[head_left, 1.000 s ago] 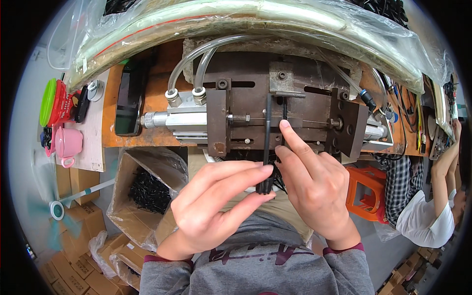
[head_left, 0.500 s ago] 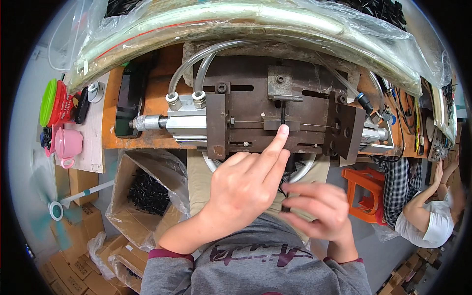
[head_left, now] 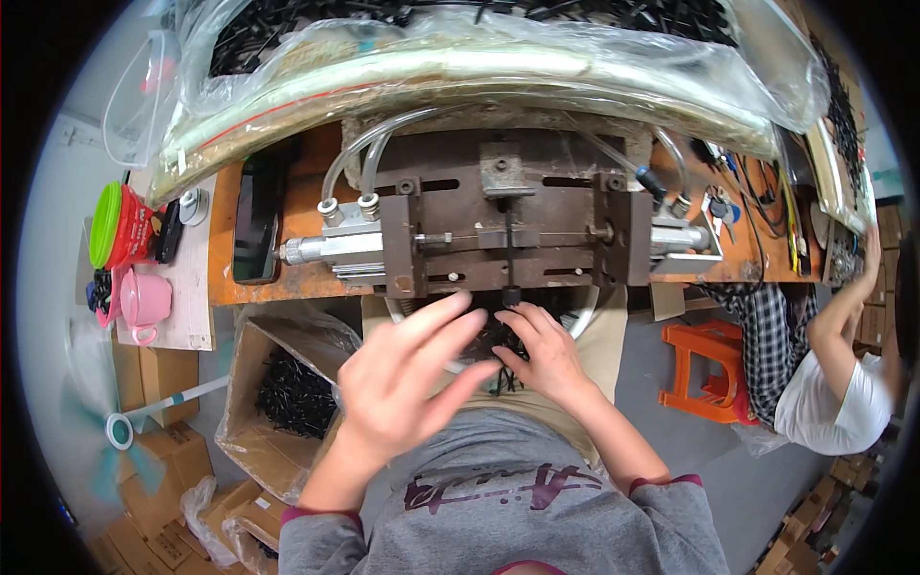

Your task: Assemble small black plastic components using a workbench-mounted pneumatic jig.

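Note:
A thin black rod-like piece (head_left: 511, 254) with a thicker end lies front to back across the small centre block of a dark brown metal fixture (head_left: 565, 273). My right hand (head_left: 551, 356) is at its near, thicker end, with the fingertips against it and the thumb lower down. My left hand (head_left: 398, 374) hangs in the air left of it, fingers spread and slightly blurred, holding nothing. Below the fixture, several black pieces (head_left: 500, 340) show between my hands, partly hidden. A metal clamp block (head_left: 503, 172) sits over the rod's far end.
Silver cylinders (head_left: 350, 251) with clear hoses (head_left: 359, 153) flank the fixture. Plastic-lined trays of black pieces (head_left: 460, 34) stand behind. A carton of black parts (head_left: 297, 393) is at lower left. A pink cup (head_left: 146, 297), keys (head_left: 721, 206), an orange stool (head_left: 704, 369) and another person (head_left: 829, 402) are around.
My left hand has lifted off the fixture's centre and moved back left, its fingers spreading. My right hand has moved forward to the rod's near end. The view has shifted.

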{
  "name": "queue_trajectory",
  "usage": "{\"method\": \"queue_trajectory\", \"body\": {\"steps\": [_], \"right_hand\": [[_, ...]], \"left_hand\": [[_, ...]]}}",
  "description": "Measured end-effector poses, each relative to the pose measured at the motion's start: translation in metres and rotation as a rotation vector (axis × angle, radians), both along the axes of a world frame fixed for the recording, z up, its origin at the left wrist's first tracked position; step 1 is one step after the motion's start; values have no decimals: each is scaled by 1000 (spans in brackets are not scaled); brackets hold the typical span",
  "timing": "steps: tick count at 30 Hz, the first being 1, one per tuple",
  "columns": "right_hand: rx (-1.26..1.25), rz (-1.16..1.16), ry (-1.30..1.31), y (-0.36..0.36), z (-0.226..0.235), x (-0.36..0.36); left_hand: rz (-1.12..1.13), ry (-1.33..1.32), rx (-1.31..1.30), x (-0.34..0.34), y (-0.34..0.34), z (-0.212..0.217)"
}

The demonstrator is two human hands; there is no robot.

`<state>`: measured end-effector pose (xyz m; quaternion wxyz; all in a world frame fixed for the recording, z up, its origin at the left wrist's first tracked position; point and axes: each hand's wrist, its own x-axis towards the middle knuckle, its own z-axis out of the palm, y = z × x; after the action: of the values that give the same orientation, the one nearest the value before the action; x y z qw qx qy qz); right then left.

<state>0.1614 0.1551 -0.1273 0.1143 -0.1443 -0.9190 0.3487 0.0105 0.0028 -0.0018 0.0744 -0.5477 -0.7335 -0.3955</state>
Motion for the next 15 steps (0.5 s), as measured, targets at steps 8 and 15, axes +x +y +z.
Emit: {"method": "queue_trajectory", "body": {"steps": [8, 15], "right_hand": [[-20, 113, 42, -11, -30, 40], [-69, 249, 98, -32, -21, 33]], "left_hand": [[886, -890, -334, 106, -236, -181], [972, -1351, -623, 151, -303, -248]]}}
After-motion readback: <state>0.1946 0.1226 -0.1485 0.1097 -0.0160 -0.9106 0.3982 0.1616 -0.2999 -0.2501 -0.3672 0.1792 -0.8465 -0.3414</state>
